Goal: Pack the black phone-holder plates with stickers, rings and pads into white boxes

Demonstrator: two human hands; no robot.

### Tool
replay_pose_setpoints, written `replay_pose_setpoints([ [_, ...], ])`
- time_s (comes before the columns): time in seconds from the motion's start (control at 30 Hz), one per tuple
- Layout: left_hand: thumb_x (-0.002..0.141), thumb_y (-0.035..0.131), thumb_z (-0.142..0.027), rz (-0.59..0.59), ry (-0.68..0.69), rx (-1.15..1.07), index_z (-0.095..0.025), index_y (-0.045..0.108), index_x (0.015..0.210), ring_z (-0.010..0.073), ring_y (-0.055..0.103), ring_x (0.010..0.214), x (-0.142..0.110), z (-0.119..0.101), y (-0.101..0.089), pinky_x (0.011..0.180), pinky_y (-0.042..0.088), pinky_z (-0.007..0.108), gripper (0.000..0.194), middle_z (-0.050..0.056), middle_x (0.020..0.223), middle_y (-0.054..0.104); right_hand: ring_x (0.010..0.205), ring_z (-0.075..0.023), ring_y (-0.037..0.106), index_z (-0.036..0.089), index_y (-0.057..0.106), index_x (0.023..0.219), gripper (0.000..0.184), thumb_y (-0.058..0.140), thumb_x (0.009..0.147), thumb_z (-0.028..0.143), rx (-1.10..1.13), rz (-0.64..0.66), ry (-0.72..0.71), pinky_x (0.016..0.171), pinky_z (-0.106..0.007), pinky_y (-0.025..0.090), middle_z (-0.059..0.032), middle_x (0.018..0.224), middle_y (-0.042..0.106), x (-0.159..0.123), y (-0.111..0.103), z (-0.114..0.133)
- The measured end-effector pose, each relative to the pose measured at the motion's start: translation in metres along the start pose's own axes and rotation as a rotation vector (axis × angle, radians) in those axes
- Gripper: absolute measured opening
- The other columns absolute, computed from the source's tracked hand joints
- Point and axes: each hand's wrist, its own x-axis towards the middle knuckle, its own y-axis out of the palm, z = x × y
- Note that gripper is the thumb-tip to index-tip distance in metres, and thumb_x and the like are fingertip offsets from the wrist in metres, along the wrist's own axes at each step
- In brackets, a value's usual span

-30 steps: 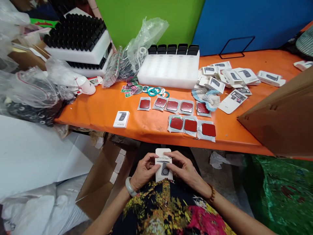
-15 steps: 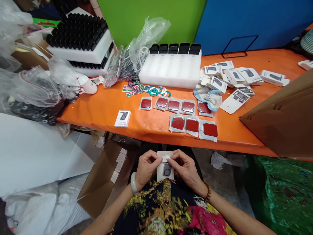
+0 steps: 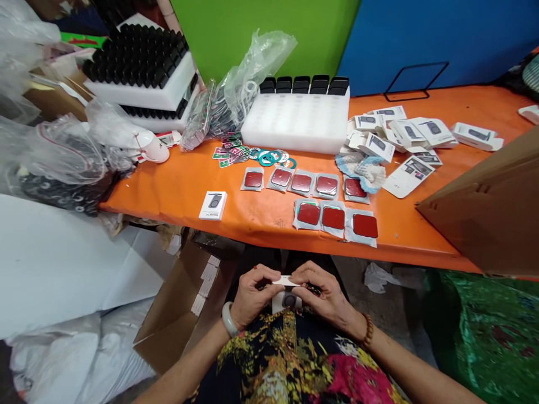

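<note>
Low in front of my body, below the table edge, a small white box (image 3: 287, 300) with a dark round device printed on it is held between both hands. My left hand (image 3: 254, 294) pinches its upper left corner, thumb and fingers pressed together. On the upper right corner my right hand (image 3: 322, 293) grips in the same way. The thumbs press at the box's top end, and the fingers partly hide it. Another white box (image 3: 213, 205), closed, lies near the table's front edge at the left.
Red square pads (image 3: 327, 185) on grey wrappers lie in two rows on the orange table (image 3: 168, 196). Behind them are a white foam tray (image 3: 295, 120) and a pile of white boxes (image 3: 391, 132). A brown carton (image 3: 488, 207) stands at the right; an open carton (image 3: 168, 314) sits below left.
The white flap that stood up at the box's top is now folded down under my fingers. Both hands have shifted slightly and stay on the box.
</note>
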Motion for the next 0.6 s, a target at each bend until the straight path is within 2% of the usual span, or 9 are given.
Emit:
replay_pose_setpoints([
  [0.1,0.075,0.07,-0.026,0.015,0.009,0.018,-0.017,0.069,0.078,0.0194,0.064,0.081,-0.003,-0.001,0.0,0.073,0.05,0.03,0.009,0.007,0.083,0.07,0.075,-0.0175,0.059,0.021,0.069,0.087,0.013,0.057,0.088,0.027,-0.023,-0.017,-0.001,0.067,-0.03,0.048,-0.0054,0.081,0.06,-0.001,0.001,-0.001],
  [0.2,0.076,0.069,-0.028,-0.005,-0.058,0.034,-0.016,0.069,0.079,0.0163,0.061,0.073,-0.001,-0.003,0.001,0.065,0.048,0.025,0.013,0.006,0.079,0.068,0.07,-0.017,0.057,0.021,0.069,0.085,0.012,0.061,0.085,0.029,-0.034,-0.047,0.058,0.062,-0.029,0.046,-0.0043,0.076,0.06,0.005,0.002,0.002],
  [0.27,0.077,0.067,-0.031,-0.02,-0.135,0.023,-0.016,0.068,0.08,0.0131,0.057,0.064,0.002,-0.006,0.002,0.058,0.044,0.022,0.015,0.003,0.074,0.066,0.065,-0.0159,0.056,0.02,0.069,0.08,0.014,0.063,0.083,0.033,0.047,-0.071,0.174,0.057,-0.027,0.044,-0.0029,0.073,0.059,0.011,0.003,0.004],
  [0.37,0.077,0.066,-0.032,-0.021,-0.216,-0.024,-0.016,0.067,0.077,0.01,0.051,0.056,0.008,-0.01,0.001,0.052,0.04,0.02,0.016,0.0,0.067,0.064,0.059,-0.0133,0.053,0.019,0.066,0.074,0.019,0.066,0.078,0.037,0.292,-0.058,0.383,0.055,-0.025,0.042,-0.0002,0.067,0.059,0.017,0.004,0.005],
  [0.47,0.077,0.067,-0.031,0.0,-0.229,-0.034,-0.015,0.067,0.073,0.01,0.051,0.057,0.009,-0.01,-0.001,0.055,0.041,0.021,0.017,0.0,0.066,0.063,0.058,-0.0123,0.052,0.018,0.064,0.072,0.023,0.067,0.077,0.04,0.4,-0.051,0.482,0.056,-0.024,0.042,0.0007,0.066,0.059,0.017,0.006,0.003],
  [0.6,0.079,0.066,-0.031,0.015,-0.147,-0.024,-0.015,0.068,0.072,0.0141,0.058,0.071,0.003,0.003,-0.001,0.068,0.045,0.024,0.017,0.004,0.074,0.067,0.058,-0.0117,0.05,0.018,0.068,0.076,0.029,0.061,0.082,0.046,0.289,-0.04,0.438,0.051,-0.023,0.04,-0.0007,0.07,0.056,0.009,0.009,-0.004],
])
